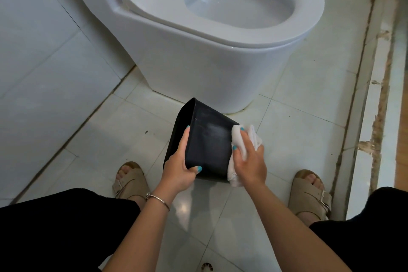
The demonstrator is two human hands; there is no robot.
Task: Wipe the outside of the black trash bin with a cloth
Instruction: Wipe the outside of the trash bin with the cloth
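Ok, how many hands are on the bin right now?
2: the left hand grips the black trash bin at its rim, and the right hand presses the white cloth against its base end.

The scene is lit softly and evenly, rather dim, with a cool grey cast over the white wall tiles in the left of the frame. The toilet at upper centre is the brightest area, its seat smooth and shadowless, with small glints inside the bowl. A soft shadow lies on the floor at its base. A bright reflection shows on the glossy floor tile at lower centre, between the forearms. The black bin carries a dull grey sheen on its upper face. Focus is sharp at centre; straight tile lines bow toward the edges, typical wide-angle distortion. The black trousers along the bottom lose all detail.
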